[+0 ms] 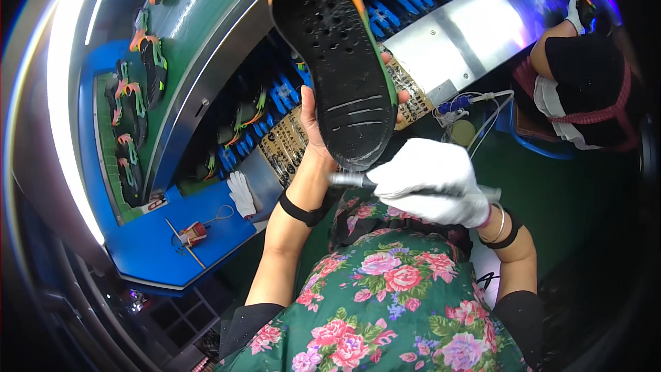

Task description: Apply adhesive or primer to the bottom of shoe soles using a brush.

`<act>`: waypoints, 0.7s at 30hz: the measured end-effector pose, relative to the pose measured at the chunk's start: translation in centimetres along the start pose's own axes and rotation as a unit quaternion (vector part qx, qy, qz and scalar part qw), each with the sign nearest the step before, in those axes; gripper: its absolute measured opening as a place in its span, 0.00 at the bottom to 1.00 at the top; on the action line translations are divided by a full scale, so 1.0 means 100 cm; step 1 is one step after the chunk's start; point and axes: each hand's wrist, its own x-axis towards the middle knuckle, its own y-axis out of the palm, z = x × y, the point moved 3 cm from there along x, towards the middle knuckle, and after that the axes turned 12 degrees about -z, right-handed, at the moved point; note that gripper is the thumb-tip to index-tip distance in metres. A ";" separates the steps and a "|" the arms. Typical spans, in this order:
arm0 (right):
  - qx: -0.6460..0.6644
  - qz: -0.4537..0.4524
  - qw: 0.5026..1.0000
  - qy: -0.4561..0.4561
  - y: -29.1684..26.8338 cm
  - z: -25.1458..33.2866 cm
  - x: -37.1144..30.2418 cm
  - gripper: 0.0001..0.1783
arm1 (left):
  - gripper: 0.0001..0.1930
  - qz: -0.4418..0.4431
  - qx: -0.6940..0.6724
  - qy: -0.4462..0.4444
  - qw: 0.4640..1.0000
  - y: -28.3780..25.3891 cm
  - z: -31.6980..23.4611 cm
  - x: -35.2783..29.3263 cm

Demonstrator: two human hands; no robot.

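My bare left hand (315, 124) grips a shoe sole (344, 72) from below, thumb on one edge and fingertips showing at the other. The sole's black inner face is towards me, wet-looking or shiny at the near end, with small holes at the far end. Its rim runs from orange to green. In a white glove, my right hand (434, 179) is closed around a slim, brush-like tool (348, 180). Motion blurs that tool, so its exact kind is unclear. Its pale tip lies just below the sole's near end; whether they touch cannot be told.
Several shoe parts (153, 69) lie on the green belt (200, 10) at left. A blue table (151, 255) carries a white glove (241, 193) and a small red item (195, 233). Blue racks (282, 93) line the metal conveyor (475, 27). Another person (585, 69) sits at right, near cables (492, 100).
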 end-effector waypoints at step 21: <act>-0.107 0.090 0.981 -0.135 0.008 0.009 -0.051 0.20 | 0.31 -0.165 0.066 -0.198 0.964 -0.024 -0.004 -0.031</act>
